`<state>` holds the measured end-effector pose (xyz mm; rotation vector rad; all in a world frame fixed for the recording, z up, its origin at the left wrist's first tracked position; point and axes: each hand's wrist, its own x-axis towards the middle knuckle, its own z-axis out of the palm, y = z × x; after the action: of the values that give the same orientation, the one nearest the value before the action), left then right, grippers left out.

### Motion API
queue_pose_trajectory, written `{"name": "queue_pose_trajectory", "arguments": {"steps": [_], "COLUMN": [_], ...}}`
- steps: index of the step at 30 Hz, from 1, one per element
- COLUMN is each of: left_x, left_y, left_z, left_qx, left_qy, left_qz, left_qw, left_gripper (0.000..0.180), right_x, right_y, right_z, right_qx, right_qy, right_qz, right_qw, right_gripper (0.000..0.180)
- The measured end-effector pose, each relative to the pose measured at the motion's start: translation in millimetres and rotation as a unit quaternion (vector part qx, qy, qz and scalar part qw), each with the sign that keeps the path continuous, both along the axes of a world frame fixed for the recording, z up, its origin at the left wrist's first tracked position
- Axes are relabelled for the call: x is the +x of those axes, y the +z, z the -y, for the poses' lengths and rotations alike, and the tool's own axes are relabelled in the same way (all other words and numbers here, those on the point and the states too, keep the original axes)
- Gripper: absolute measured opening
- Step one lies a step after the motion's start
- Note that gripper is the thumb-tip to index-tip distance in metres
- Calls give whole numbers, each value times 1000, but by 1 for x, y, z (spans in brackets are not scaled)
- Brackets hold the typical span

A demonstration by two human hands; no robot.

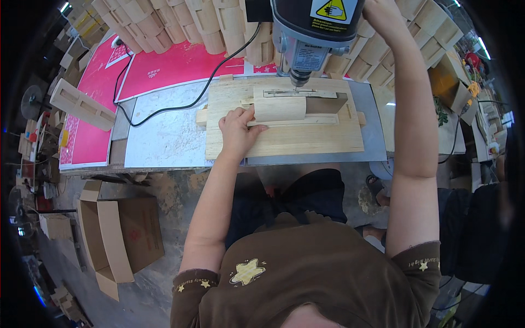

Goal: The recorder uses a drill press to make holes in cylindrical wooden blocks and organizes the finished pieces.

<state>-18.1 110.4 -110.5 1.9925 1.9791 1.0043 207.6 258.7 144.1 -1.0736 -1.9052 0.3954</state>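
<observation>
My left hand [239, 131] grips the left end of a pale wooden block [280, 109] with a rounded face, fingers at its end and thumb along the near side. The block lies on a wooden board [284, 143] on the table, against a brown piece [326, 104] at its right. Above and behind it hangs a bench drill press [314, 49], its chuck [299, 77] over a slotted strip at the block's far edge. My right hand [381, 19] is raised to the right side of the drill head; its fingers are hidden there.
Rows of wooden pieces [191, 24] stand stacked along the back. A slotted wooden piece [82, 104] is at the left. A black cable [210, 76] crosses the table. An open cardboard box [131, 235] is on the floor. Another person's leg and sandal [377, 188] are at right.
</observation>
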Motion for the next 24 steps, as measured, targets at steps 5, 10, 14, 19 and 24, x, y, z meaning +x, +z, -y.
{"name": "queue_pose_trajectory", "arguments": {"steps": [5, 10, 14, 19, 24], "left_x": [2, -4, -2, -1, -1], "left_y": [0, -1, 1, -3, -1], "left_z": [0, 3, 2, -2, 0], "left_qx": [7, 2, 8, 11, 15], "left_qy": [-1, 3, 0, -1, 0], "left_qz": [0, -1, -4, -7, -9], "left_qw": [1000, 1000, 1000, 1000, 1000], "left_gripper": [51, 50, 49, 49, 48], "right_x": [11, 19, 11, 3, 1], "right_y": [-8, -60, -110, -171, -174], "right_z": [55, 103, 113, 96, 89], "right_qx": [93, 189, 177, 195, 217], "right_qy": [-88, -84, -41, -35, -12], "right_qz": [116, 189, 6, -64, -84], "right_qw": [985, 960, 983, 978, 973], "right_gripper": [31, 16, 12, 8, 6]}}
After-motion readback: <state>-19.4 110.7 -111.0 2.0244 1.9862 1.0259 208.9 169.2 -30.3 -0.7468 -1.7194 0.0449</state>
